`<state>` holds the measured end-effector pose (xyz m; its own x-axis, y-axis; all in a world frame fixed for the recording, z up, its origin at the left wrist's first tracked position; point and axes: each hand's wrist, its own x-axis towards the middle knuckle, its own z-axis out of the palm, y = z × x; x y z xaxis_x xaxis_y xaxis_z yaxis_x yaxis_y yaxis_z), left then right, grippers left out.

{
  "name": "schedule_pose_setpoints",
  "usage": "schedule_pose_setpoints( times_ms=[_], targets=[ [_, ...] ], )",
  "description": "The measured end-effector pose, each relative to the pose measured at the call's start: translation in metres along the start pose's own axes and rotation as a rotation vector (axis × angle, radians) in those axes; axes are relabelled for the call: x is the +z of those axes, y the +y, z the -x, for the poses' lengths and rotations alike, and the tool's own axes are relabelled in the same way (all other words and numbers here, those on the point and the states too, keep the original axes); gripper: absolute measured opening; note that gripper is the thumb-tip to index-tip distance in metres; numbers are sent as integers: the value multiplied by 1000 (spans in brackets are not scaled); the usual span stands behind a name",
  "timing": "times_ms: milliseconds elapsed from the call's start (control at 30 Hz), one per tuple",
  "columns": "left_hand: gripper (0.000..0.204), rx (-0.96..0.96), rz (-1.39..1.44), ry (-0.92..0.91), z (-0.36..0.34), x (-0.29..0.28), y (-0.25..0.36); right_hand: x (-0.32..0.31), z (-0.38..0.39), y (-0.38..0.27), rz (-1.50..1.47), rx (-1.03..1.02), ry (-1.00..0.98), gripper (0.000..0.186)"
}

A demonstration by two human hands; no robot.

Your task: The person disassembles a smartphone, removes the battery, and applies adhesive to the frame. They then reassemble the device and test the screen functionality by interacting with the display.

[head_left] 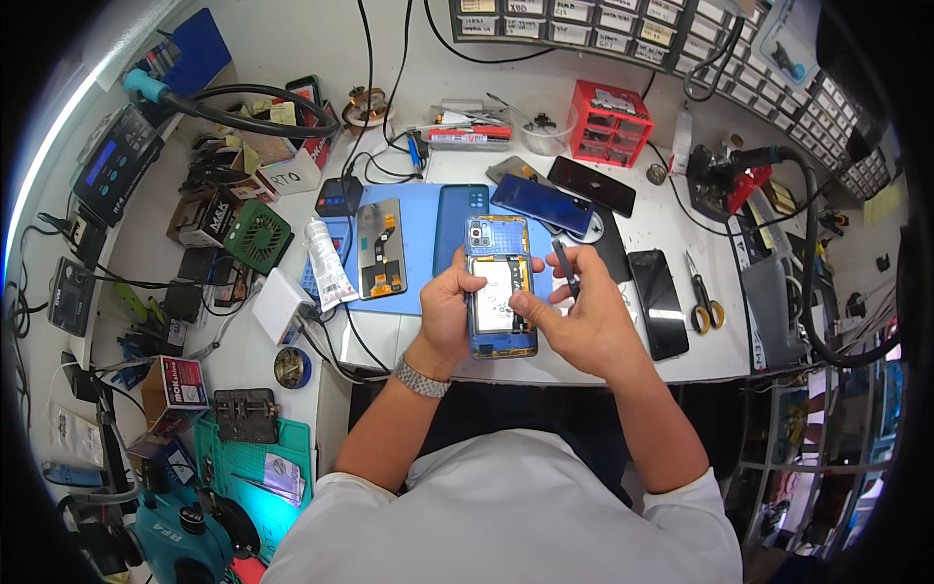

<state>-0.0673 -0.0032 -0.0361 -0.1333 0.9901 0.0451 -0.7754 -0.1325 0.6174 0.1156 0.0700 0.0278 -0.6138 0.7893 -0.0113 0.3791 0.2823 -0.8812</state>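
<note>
An opened blue smartphone (499, 255) with its back removed shows a white battery and a camera block at the top. My left hand (449, 310) grips its left edge and holds it above the blue work mat (418, 209). My right hand (582, 316) holds a thin dark tool (565, 267) upright between the fingers, while its thumb presses on the battery area near the phone's lower right.
On the mat lie a screen assembly (380, 247), a dark teal back cover (455, 222) and a white glue tube (325, 263). Other phones (541, 202) and a black phone (658, 303) lie right, beside yellow-handled scissors (702, 292). A red parts drawer (610, 123) stands behind.
</note>
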Motion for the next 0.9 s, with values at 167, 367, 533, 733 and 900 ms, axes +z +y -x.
schedule_pose_setpoints(
  times_ms=[167,367,533,733,900],
  targets=[
    [68,124,174,-33,-7,9,-9,16,-3,5,-213,125,-27,56],
    [71,197,137,57,-12,14,-15,19,-6,2,-418,99,8,44],
    [73,292,152,37,-10,19,-10,21,-5,-16,-361,70,75,42],
    [71,374,189,181,-9,19,-7,23,-10,-17,-398,-28,175,38],
    [74,458,400,170,-10,6,2,4,-12,-5,-327,-13,186,39]
  ],
)
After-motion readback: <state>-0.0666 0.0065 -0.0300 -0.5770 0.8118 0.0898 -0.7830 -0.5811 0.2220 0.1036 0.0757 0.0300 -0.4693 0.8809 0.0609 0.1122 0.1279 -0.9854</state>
